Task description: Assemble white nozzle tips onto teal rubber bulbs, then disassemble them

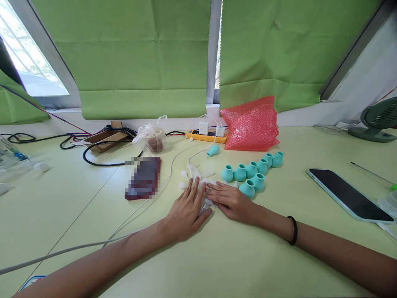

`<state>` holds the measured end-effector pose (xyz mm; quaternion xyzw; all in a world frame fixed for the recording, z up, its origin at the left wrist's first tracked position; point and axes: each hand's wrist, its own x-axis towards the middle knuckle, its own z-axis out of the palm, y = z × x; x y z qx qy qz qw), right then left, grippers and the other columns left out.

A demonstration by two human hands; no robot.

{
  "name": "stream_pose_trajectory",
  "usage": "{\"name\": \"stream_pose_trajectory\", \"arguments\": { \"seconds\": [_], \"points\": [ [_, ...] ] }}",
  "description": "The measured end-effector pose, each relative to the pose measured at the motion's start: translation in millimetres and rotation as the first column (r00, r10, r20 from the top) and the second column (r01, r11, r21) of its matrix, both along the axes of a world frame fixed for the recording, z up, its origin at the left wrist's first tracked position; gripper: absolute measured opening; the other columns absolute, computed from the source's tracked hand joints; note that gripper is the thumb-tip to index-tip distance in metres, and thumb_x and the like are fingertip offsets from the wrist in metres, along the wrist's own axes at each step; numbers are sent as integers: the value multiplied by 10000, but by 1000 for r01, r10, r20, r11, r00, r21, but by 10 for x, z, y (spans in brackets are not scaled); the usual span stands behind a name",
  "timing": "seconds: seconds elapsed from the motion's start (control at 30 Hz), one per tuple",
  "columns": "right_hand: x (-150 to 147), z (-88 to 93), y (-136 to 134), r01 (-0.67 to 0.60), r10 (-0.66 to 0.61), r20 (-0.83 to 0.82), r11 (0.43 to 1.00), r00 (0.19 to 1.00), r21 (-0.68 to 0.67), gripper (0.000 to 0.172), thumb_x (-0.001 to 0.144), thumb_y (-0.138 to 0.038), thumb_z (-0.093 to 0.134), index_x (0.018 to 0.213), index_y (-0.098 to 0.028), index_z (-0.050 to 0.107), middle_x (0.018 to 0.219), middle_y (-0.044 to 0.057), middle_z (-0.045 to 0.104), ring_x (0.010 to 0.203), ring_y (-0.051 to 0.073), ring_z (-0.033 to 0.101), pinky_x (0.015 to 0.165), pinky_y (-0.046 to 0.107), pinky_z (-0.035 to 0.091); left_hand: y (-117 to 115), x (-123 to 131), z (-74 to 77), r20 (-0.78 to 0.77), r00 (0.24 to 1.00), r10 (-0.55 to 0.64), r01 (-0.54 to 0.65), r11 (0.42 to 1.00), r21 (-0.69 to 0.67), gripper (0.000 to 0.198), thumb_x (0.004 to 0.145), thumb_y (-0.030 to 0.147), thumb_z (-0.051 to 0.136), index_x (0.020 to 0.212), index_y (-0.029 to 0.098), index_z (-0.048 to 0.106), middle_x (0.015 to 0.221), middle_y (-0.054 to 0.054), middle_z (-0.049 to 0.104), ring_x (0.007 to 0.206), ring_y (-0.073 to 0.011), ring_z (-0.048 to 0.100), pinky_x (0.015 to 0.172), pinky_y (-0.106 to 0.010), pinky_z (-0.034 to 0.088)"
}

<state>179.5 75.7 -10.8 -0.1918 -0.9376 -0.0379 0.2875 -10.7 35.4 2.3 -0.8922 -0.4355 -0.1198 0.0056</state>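
Note:
My left hand (188, 210) lies palm down on the table with its fingers spread, partly over a cluster of small translucent white pieces (208, 203). Beside it, my right hand (231, 199) rests palm down, fingers stretched toward the left one and touching the same pieces. Both hands cover part of the cluster, and the kind of piece is too small to tell. Just right of my right hand stand several small turquoise vase-shaped pots (247, 188) in two rows. Another turquoise pot (213, 150) lies on its side farther back.
A red bubble-wrap bag (250, 124) and an orange power strip (206, 136) with white chargers sit at the back. A phone (350, 194) is at right, a dark red-edged item (143, 179), blurred, at left. White cables (169, 176) run past my left hand. A fan (380, 118) stands far right.

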Motion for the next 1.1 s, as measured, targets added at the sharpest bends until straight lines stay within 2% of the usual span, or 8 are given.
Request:
{"name": "stream_pose_trajectory", "arguments": {
  "seconds": [0.2, 0.33, 0.47, 0.6, 0.7, 0.77, 0.93, 1.1],
  "points": [
    [-77, 117, -77, 177, -172, 165, 984, 971, -17, 454, 821, -324, 422, 1207, -86, 403, 1244, 135, 427, 1199, 257, 315, 940, 435, 357, -18, 23, 37, -70, 991, 112, -108, 992, 61, 592, 836, 403, 290, 1306, 59, 188, 1372, -189, 130, 1259, -313, 28, 980, -539, 143],
    [-73, 73, -69, 244, -238, 158, 970, 958, -16, 356, 834, -269, 400, 1144, -108, 466, 1140, 106, 530, 1164, 250, 365, 945, 443, 336, -15, 3, 18, -83, 989, 124, -118, 990, 79, 632, 765, 269, 383, 1319, 84, 142, 1381, -166, 113, 1255, -322, -13, 965, -574, 99],
    [-52, 26, -48, 276, -275, 66, 961, 959, -6, 263, 820, -236, 417, 1031, -130, 533, 962, 79, 612, 1063, 245, 452, 899, 419, 373, 16, -10, -28, -57, 992, 111, -107, 992, 74, 591, 777, 173, 342, 1320, 85, 127, 1385, -158, 107, 1259, -298, -10, 981, -529, 165],
    [-67, 60, -51, 345, -345, 41, 939, 938, 9, 204, 783, -233, 448, 921, -138, 566, 857, 82, 608, 908, 246, 497, 779, 393, 429, 47, -5, -27, -17, 999, 48, -47, 998, 38, 477, 844, 171, 266, 1295, 35, 186, 1363, -193, 175, 1264, -255, 95, 1000, -433, 242],
    [-85, 87, -55, 388, -387, 86, 922, 918, 16, 230, 768, -206, 435, 951, -142, 559, 930, 99, 585, 894, 242, 490, 761, 396, 428, 42, -6, -3, -6, 1000, -6, 6, 999, 38, 398, 862, 227, 277, 1223, 75, 345, 1343, -179, 247, 1257, -255, 153, 997, -432, 258],
    [-89, 92, -53, 414, -413, 123, 910, 902, 20, 294, 760, -197, 423, 1025, -125, 530, 1066, 125, 538, 958, 256, 470, 786, 408, 418, 33, -8, 13, -14, 999, -43, 44, 998, 40, 393, 862, 244, 284, 1215, 89, 359, 1338, -169, 266, 1260, -258, 138, 998, -446, 252],
    [-68, 115, -5, 357, -351, 231, 934, 908, 14, 444, 780, -221, 385, 1208, -104, 382, 1266, 134, 392, 1112, 269, 395, 920, 455, 324, 27, -15, 39, -64, 990, -122, 125, 992, 32, 474, 821, 210, 322, 1278, 105, 256, 1360, -142, 225, 1268, -268, 92, 995, -471, 237],
    [-74, 132, 89, 299, -280, 210, 952, 937, -61, 401, 778, -179, 381, 1169, -101, 421, 1157, 112, 503, 1044, 225, 462, 879, 400, 383, 19, -29, 12, -95, 995, -37, 44, 996, 72, 515, 733, 129, 390, 1241, 85, 323, 1307, -133, 334, 1198, -306, 260, 945, -453, 314]
  ]
}}
